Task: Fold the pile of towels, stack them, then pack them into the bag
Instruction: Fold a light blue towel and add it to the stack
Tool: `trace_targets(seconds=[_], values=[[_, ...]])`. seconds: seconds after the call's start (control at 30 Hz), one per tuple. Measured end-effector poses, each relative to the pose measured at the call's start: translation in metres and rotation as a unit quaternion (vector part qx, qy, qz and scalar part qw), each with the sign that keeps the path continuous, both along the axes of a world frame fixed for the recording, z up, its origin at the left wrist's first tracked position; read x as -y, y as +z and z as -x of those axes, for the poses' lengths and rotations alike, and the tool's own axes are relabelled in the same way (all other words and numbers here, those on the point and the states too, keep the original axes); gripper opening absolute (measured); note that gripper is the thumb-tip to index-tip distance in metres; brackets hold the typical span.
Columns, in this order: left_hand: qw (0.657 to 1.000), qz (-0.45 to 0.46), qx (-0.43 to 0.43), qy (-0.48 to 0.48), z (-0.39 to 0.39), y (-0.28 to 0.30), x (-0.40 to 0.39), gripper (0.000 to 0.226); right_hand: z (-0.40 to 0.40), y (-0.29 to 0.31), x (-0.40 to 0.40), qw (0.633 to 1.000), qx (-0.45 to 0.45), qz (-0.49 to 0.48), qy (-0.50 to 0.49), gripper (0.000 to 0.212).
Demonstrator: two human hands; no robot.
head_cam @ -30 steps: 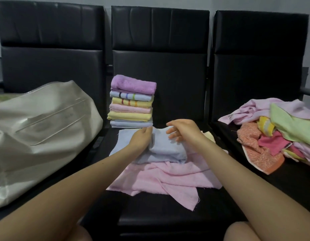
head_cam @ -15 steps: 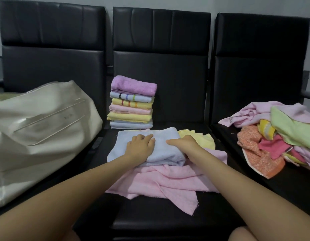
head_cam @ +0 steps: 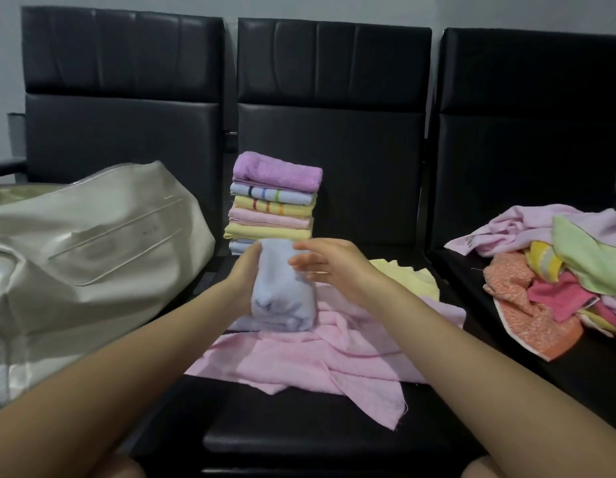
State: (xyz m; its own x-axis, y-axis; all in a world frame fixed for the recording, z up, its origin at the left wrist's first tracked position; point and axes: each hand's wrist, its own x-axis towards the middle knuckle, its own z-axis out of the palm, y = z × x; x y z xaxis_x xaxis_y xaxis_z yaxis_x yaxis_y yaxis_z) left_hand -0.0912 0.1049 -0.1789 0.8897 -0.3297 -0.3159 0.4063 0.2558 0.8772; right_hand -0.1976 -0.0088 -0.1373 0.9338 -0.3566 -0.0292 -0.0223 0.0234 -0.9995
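Observation:
A folded light blue towel (head_cam: pixel 282 298) is lifted upright above the middle seat. My left hand (head_cam: pixel 243 277) grips its left side. My right hand (head_cam: pixel 329 267) hovers at its upper right with fingers extended, touching or nearly touching it. Behind it stands a stack of folded towels (head_cam: pixel 274 201) with a purple one on top. An unfolded pink towel (head_cam: pixel 299 353) and a yellow towel (head_cam: pixel 406 277) lie on the seat beneath. The cream bag (head_cam: pixel 86 250) rests on the left seat. A pile of unfolded towels (head_cam: pixel 555 270) sits on the right seat.
Three black padded chairs (head_cam: pixel 334 132) stand side by side against a grey wall. The front of the middle seat (head_cam: pixel 299 439) is bare black cushion. My knees show at the bottom edge.
The blue towel lay flat under both hands half a second ago. Now it is folded narrower and lifted upright, and both hands have risen toward the stack.

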Motion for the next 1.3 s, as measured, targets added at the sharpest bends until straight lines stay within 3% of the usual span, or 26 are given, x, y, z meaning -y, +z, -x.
trace_targets(seconds=[0.07, 0.13, 0.2, 0.3, 0.37, 0.47, 0.5, 0.53, 0.57, 0.6, 0.63, 0.67, 0.7, 0.77, 0.83, 0.93, 1.07, 1.1, 1.17, 1.2, 1.23, 1.3], values=[[0.990, -0.036, -0.021, -0.135, -0.006, 0.008, -0.005, 0.056, -0.003, -0.009, -0.001, 0.999, -0.007, 0.032, -0.037, 0.019], [0.980, -0.069, 0.017, -0.187, -0.017, 0.007, -0.022, 0.048, -0.005, -0.022, 0.001, 0.996, -0.022, 0.055, -0.064, 0.014], [0.974, -0.144, 0.073, -0.158, -0.021, 0.005, -0.018, 0.030, -0.005, -0.031, 0.002, 0.995, -0.047, 0.066, -0.063, 0.006], [0.950, -0.234, 0.174, -0.110, -0.032, -0.003, -0.016, 0.024, -0.012, -0.044, -0.003, 0.989, -0.089, 0.100, -0.060, 0.015], [0.887, -0.359, 0.270, -0.105, -0.041, -0.017, -0.023, 0.029, -0.014, -0.044, -0.007, 0.980, -0.113, 0.150, -0.072, 0.024], [0.739, -0.538, 0.393, -0.100, -0.044, -0.038, -0.033, 0.043, -0.016, -0.040, -0.014, 0.972, -0.156, 0.169, -0.050, 0.043], [0.726, -0.551, 0.401, -0.097, -0.043, -0.042, -0.037, 0.046, -0.017, -0.046, -0.020, 0.970, -0.170, 0.165, -0.058, 0.046], [0.728, -0.550, 0.399, -0.096, -0.046, -0.045, -0.039, 0.046, -0.023, -0.065, -0.001, 0.956, -0.186, 0.212, -0.083, 0.048], [0.734, -0.544, 0.395, -0.097, -0.047, -0.046, -0.041, 0.044, -0.047, -0.083, 0.007, 0.963, -0.162, 0.196, -0.089, 0.053], [0.741, -0.538, 0.390, -0.098, -0.049, -0.049, -0.041, 0.041, -0.074, -0.092, 0.002, 0.926, -0.142, 0.243, -0.250, 0.056], [0.752, -0.527, 0.385, -0.094, -0.047, -0.047, -0.042, 0.040, -0.088, -0.099, -0.001, 0.881, -0.158, 0.260, -0.363, 0.044], [0.770, -0.505, 0.380, -0.085, -0.044, -0.045, -0.043, 0.039, -0.083, -0.092, -0.004, 0.931, -0.138, 0.185, -0.282, 0.038], [0.791, -0.479, 0.375, -0.072, -0.037, -0.041, -0.045, 0.039, -0.064, -0.087, -0.005, 0.975, -0.133, 0.109, -0.137, 0.041], [0.816, -0.439, 0.371, -0.061, -0.029, -0.033, -0.050, 0.037, -0.037, -0.057, -0.028, 0.988, -0.148, -0.048, -0.005, 0.030], [0.820, -0.417, 0.387, -0.067, -0.026, -0.025, -0.050, 0.036, -0.033, -0.038, -0.037, 0.992, -0.109, -0.061, -0.017, 0.022], [0.846, -0.369, 0.375, -0.090, -0.021, -0.012, -0.044, 0.036, -0.025, -0.017, -0.044, 0.993, -0.078, -0.066, -0.063, 0.041], [0.931, -0.212, 0.208, -0.214, -0.001, 0.005, -0.041, 0.056, 0.001, 0.003, -0.033, 0.986, -0.019, -0.158, -0.045, 0.034], [0.929, -0.181, 0.191, -0.260, 0.009, 0.009, -0.042, 0.051, 0.009, 0.006, -0.031, 0.982, -0.012, -0.188, -0.022, 0.030], [0.934, -0.116, 0.158, -0.300, 0.017, 0.014, -0.038, 0.017, 0.023, 0.012, -0.025, 0.972, 0.000, -0.235, 0.020, 0.029], [0.932, -0.079, 0.161, -0.315, 0.026, 0.022, -0.037, 0.015, 0.028, 0.015, -0.021, 0.969, 0.004, -0.244, 0.039, 0.034], [0.933, -0.014, 0.156, -0.325, 0.032, 0.029, -0.035, 0.023, 0.034, 0.016, -0.017, 0.966, 0.006, -0.253, 0.056, 0.038], [0.932, 0.106, 0.137, -0.318, 0.035, 0.038, -0.037, 0.047, 0.038, 0.019, -0.011, 0.961, -0.002, -0.270, 0.062, 0.024]])
